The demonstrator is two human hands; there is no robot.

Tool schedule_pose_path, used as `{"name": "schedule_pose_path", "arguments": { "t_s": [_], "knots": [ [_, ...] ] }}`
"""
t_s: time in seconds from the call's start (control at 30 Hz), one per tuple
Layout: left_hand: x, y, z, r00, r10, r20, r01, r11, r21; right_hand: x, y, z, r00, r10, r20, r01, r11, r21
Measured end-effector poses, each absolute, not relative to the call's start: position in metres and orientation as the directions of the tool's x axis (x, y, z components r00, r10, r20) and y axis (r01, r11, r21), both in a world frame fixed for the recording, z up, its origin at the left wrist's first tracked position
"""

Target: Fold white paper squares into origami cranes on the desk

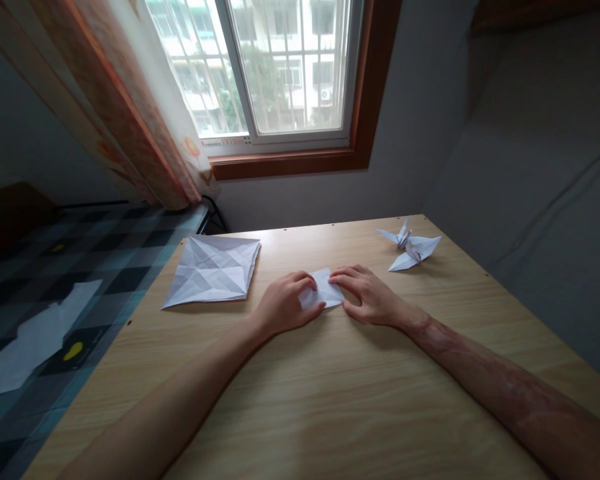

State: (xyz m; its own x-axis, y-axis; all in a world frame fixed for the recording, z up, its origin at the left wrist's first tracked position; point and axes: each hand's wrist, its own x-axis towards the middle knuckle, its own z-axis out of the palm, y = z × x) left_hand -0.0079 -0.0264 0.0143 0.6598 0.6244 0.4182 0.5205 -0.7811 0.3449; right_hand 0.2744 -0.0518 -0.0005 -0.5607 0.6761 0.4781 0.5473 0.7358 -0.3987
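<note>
A small folded sheet of white paper [322,291] lies on the wooden table [300,400] between my hands. My left hand [289,301] is curled over its left side, thumb and fingers gripping the edge. On the opposite side, my right hand [365,295] holds the paper's right edge between bent fingers and thumb. Part of the sheet is covered by the fingers, so its full outline is hidden. Two folded paper cranes [414,252] sit close together toward the table's back right.
Creased white paper sheets [213,270] lie at the table's back left. A checked bedspread [105,233] with torn white paper [43,340] on it adjoins the left side. Beyond the table are a barred window [295,73], an orange curtain [110,87] and a grey wall.
</note>
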Motion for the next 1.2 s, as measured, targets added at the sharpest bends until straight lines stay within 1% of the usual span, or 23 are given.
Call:
{"name": "schedule_pose_path", "arguments": {
  "t_s": [0.07,0.13,0.23,0.3,0.43,0.53,0.63,0.73,0.87,1.03,1.1,1.2],
  "knots": [
    [-0.006,-0.028,0.016,0.703,0.577,0.416,0.478,-0.816,0.325,0.274,-0.052,-0.001,-0.558,0.679,0.477,0.548,0.733,-0.403],
    [-0.006,-0.027,0.015,0.727,0.546,0.417,0.425,-0.834,0.352,0.274,-0.052,-0.001,-0.553,0.686,0.472,0.556,0.726,-0.404],
    [-0.007,-0.024,0.012,0.709,0.556,0.434,0.389,-0.821,0.417,0.273,-0.052,-0.002,-0.542,0.695,0.472,0.572,0.717,-0.4],
    [-0.009,-0.023,0.01,0.702,0.557,0.443,0.387,-0.821,0.42,0.273,-0.052,-0.002,-0.527,0.704,0.476,0.586,0.707,-0.396],
    [-0.013,-0.024,0.009,0.696,0.551,0.461,0.427,-0.833,0.351,0.272,-0.051,-0.003,-0.519,0.708,0.478,0.605,0.7,-0.38],
    [-0.014,-0.024,0.007,0.65,0.597,0.469,0.499,-0.802,0.329,0.272,-0.05,-0.004,-0.518,0.704,0.486,0.606,0.703,-0.372],
    [-0.015,-0.022,0.005,0.615,0.652,0.444,0.573,-0.756,0.317,0.272,-0.05,-0.003,-0.506,0.711,0.488,0.618,0.694,-0.37],
    [-0.014,-0.02,0.004,0.59,0.685,0.428,0.61,-0.725,0.319,0.272,-0.05,-0.003,-0.498,0.722,0.48,0.623,0.683,-0.381],
    [-0.011,-0.023,0.006,0.555,0.714,0.426,0.627,-0.696,0.35,0.272,-0.05,-0.004,-0.478,0.737,0.478,0.633,0.666,-0.395],
    [-0.008,-0.027,0.013,0.548,0.726,0.415,0.599,-0.687,0.41,0.273,-0.049,-0.006,-0.474,0.741,0.476,0.639,0.661,-0.393],
    [-0.008,-0.024,0.015,0.546,0.742,0.39,0.576,-0.67,0.469,0.272,-0.049,-0.005,-0.476,0.739,0.476,0.637,0.663,-0.394],
    [-0.011,-0.018,0.016,0.555,0.761,0.336,0.501,-0.629,0.595,0.272,-0.049,-0.005,-0.477,0.74,0.475,0.639,0.663,-0.391]
  ]
}}
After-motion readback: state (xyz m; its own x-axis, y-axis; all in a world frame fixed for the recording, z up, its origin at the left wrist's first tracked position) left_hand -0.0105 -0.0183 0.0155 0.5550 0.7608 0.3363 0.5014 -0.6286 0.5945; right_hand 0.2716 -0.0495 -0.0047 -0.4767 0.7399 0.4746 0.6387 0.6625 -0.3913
